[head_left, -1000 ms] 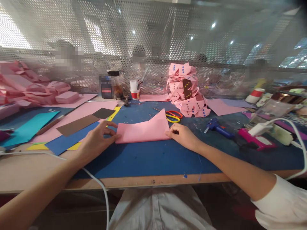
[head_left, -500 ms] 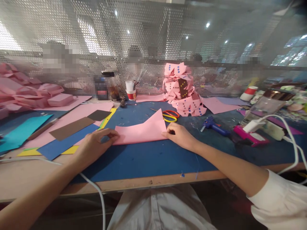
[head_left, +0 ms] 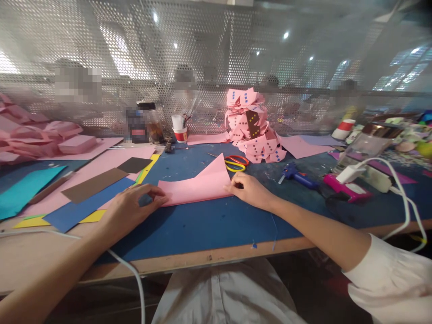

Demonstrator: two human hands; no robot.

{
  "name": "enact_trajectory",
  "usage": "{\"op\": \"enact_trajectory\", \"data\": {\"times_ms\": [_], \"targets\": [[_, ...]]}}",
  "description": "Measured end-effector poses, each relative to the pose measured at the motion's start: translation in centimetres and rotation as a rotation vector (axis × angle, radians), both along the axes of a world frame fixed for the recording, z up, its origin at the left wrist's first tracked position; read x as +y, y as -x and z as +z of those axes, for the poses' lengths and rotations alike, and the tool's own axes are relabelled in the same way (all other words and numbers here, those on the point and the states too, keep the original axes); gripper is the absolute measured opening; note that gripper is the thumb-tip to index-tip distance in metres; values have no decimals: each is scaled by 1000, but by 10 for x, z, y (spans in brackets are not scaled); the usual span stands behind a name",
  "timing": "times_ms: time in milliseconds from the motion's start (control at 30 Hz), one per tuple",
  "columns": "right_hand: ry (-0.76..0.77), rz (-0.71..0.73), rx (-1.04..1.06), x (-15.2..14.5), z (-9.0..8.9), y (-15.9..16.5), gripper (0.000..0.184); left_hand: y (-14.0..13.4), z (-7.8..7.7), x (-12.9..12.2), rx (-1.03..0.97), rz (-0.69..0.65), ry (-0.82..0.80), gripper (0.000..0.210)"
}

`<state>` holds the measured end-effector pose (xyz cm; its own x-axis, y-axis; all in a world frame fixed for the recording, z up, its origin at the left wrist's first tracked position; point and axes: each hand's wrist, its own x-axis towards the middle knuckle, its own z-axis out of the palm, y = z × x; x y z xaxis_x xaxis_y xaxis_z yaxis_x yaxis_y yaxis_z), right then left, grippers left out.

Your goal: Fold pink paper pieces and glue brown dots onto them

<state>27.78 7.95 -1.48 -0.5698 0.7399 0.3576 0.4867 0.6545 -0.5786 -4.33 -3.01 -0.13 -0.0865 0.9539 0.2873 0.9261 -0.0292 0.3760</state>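
Observation:
A folded sheet of pink paper (head_left: 195, 186) lies on the blue mat between my hands, its right end rising to a point. My left hand (head_left: 138, 202) pinches its left end between thumb and fingers. At the lower right corner, my right hand (head_left: 248, 189) grips the paper the same way. Just behind that corner are scissors (head_left: 236, 163) with red and yellow handles, their blades partly hidden by the paper. Farther back stands a stack of folded pink paper pieces (head_left: 254, 128) with blue, brown and yellow dots.
Coloured paper strips (head_left: 96, 185) lie at the left, beneath a heap of pink paper shapes (head_left: 43, 137). A blue glue gun (head_left: 297, 175) rests at the right, near a pink power strip (head_left: 347, 188) with a white cable. Paper cups (head_left: 180, 134) and a jar (head_left: 155, 128) stand along the mesh screen.
The view has shifted slightly, so everything sits a little to the left. Both hands keep hold of the pink paper, which looks nearly unchanged.

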Motion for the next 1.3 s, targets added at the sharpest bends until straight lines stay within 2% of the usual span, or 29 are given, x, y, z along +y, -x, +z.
{"op": "enact_trajectory", "data": {"times_ms": [700, 967, 1300], "targets": [[46, -10, 0, -1, -1, 0, 28, 3, -1, 2, 93, -60, -5, 34], [51, -26, 4, -1, 0, 1, 29, 10, -9, 2, 196, -169, -108, 28], [45, -28, -3, -3, 2, 1, 29, 7, -9, 0, 316, -226, -238, 22]]}}
